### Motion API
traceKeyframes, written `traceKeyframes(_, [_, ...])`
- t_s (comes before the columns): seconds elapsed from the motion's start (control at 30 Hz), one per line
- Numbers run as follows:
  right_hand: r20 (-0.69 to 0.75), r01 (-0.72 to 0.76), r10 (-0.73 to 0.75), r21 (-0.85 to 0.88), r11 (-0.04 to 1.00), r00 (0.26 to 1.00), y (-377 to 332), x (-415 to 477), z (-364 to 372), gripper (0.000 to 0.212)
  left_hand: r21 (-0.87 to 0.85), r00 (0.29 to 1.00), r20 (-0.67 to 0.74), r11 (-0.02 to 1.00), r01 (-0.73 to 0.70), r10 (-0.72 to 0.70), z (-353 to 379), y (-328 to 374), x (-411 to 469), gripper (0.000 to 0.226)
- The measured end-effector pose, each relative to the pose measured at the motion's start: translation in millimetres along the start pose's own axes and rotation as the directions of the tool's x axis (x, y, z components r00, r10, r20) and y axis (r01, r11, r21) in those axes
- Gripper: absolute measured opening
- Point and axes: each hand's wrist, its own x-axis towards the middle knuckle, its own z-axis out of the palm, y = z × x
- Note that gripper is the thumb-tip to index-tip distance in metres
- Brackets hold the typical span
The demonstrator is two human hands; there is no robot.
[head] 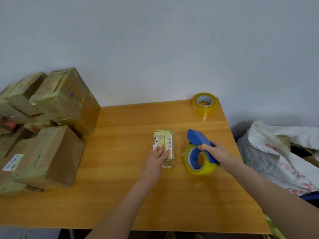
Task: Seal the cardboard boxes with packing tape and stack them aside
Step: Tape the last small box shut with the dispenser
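Your left hand (pixel 158 156) lies spread flat on the box (pixel 165 144): press firmly. Your right grip (pixel 219 152) wraps the dispenser (pixel 198 138): draw tape (pixel 205 167) straight.

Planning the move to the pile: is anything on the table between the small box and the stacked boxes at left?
Nothing visible does. Only bare table lies between the small box and the stacked boxes. The tape dispenser and spare tape roll are on its other side.

Blue tape dispenser (pixel 200 138) with yellowish tape, tan wooden table (pixel 131 195), brown cardboard boxes (pixel 57 152)
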Motion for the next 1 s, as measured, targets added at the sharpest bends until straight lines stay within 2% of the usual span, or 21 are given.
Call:
traceKeyframes(0.13, [0.043, -0.207, 0.202, 0.259, 0.943, 0.978, 18, 9, 6, 0.047, -0.027, 1.0, 0.03, 1.0, 0.008, -0.008, -12, 10, 0, 0.057])
traceKeyframes(0.2, [0.047, -0.251, 0.247, 0.258, 0.933, 0.968, 22, 9, 7, 0.047, -0.029, 1.0, -0.016, 1.0, -0.009, 0.008, -19, 12, -5, 0.059])
traceKeyframes(0.23, [0.024, -0.253, 0.253, 0.187, 0.949, 0.967, 21, 7, 6, 0.049, -0.028, 0.998, -0.062, 1.0, -0.012, 0.011, -23, 11, -8, 0.059])
traceKeyframes(0.3, [-0.054, -0.192, 0.187, -0.101, 0.976, 0.981, 16, 1, -1, 0.055, -0.092, 0.981, -0.182, 0.994, 0.058, -0.074, -29, 8, -18, 0.057])
traceKeyframes(0.37, [-0.152, -0.054, -0.016, -0.448, 0.892, 0.988, 8, -6, -8, 0.063, -0.229, 0.931, -0.261, 0.954, 0.195, -0.254, -33, 3, -29, 0.051])
traceKeyframes(0.4, [-0.185, 0.02, -0.147, -0.555, 0.831, 0.972, 2, -11, -6, 0.063, -0.287, 0.902, -0.252, 0.917, 0.276, -0.35, -34, 1, -32, 0.049])
traceKeyframes(0.43, [-0.183, 0.098, -0.251, -0.591, 0.801, 0.951, -5, -19, 1, 0.061, -0.32, 0.879, -0.226, 0.885, 0.339, -0.419, -34, 1, -35, 0.048])
traceKeyframes(0.5, [-0.073, 0.251, -0.355, -0.578, 0.776, 0.932, -15, -29, 29, 0.058, -0.341, 0.861, -0.154, 0.844, 0.415, -0.485, -30, 4, -33, 0.049])
traceKeyframes(0.6, [0.094, 0.275, -0.273, -0.583, 0.765, 0.957, -19, -30, 86, 0.051, -0.391, 0.837, -0.038, 0.778, 0.491, -0.547, -26, 16, -16, 0.048])
traceKeyframes(0.67, [0.082, 0.209, -0.197, -0.545, 0.812, 0.977, -20, -27, 115, 0.046, -0.447, 0.831, 0.025, 0.738, 0.506, -0.555, -20, 20, -4, 0.033])
traceKeyframes(0.77, [-0.014, 0.086, -0.111, -0.542, 0.836, 0.994, -17, -23, 135, 0.052, -0.452, 0.82, 0.068, 0.715, 0.534, -0.569, -14, 21, 3, 0.022])
traceKeyframes(0.87, [-0.046, 0.048, -0.089, -0.558, 0.828, 0.995, -15, -20, 141, 0.046, -0.456, 0.82, 0.081, 0.71, 0.536, -0.567, -12, 16, 2, 0.022])
traceKeyframes(1.0, [0.037, 0.095, -0.09, -0.53, 0.842, 0.995, -15, -14, 129, 0.037, -0.483, 0.855, 0.109, 0.725, 0.491, -0.507, -19, 7, -4, 0.031])
